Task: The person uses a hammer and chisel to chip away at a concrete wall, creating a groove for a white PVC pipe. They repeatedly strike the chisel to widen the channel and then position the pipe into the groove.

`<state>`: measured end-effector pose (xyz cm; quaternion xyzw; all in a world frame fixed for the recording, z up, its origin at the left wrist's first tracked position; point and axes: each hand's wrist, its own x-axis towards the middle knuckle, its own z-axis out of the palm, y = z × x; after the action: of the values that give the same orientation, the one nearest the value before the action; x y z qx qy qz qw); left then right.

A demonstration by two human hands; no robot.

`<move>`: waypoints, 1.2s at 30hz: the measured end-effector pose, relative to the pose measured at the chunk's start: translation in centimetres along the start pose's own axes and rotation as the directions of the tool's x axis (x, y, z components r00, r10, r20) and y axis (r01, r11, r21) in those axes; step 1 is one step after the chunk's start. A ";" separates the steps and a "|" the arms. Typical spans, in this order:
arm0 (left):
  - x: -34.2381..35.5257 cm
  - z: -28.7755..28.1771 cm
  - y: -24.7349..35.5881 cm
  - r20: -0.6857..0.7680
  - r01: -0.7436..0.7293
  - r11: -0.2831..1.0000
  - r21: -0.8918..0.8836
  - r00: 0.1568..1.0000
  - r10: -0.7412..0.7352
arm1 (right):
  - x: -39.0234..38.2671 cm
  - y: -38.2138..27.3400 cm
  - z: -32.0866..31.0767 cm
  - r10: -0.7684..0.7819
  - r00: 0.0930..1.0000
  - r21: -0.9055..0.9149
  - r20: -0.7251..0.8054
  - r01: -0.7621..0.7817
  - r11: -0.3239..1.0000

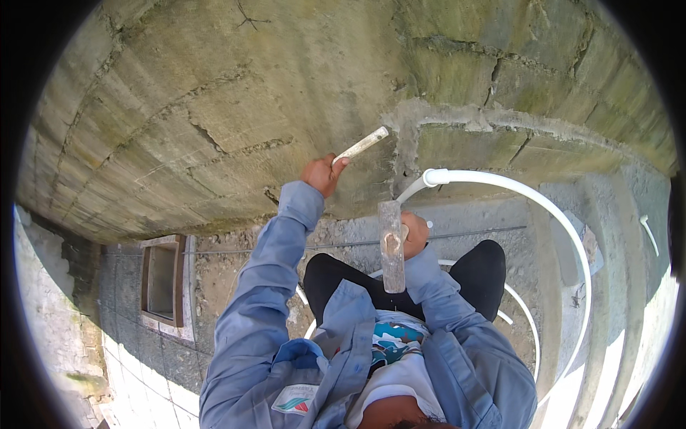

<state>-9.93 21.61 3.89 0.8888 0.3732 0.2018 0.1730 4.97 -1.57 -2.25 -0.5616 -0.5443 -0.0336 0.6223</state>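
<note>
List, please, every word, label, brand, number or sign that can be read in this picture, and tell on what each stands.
White patch on the blue jacket: small lettering beside a green-and-red mark, too small and blurred to read surely.
Pale bar in the left hand: no lettering seen.
Mallet in the right hand: none seen.
White pipe: none seen.

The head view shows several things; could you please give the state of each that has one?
Pale strip: held aslant in the left hand
Left hand: closed
Wooden tool: held in the right hand
Right hand: closed
White pipe: bent in an arc
Wall: cracked, stained
Blue jacket: open in front
</note>
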 end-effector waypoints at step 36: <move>1.1 1.5 -1.2 -0.059 -0.012 1.000 -0.017 0.998 0.011 | -0.1 -1.6 0.5 0.006 0.997 0.032 0.081 -0.008 0.999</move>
<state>-9.21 23.03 2.33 0.8831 0.3711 0.2323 0.1686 3.55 -1.88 -1.34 -0.5543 -0.5674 0.0000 0.6089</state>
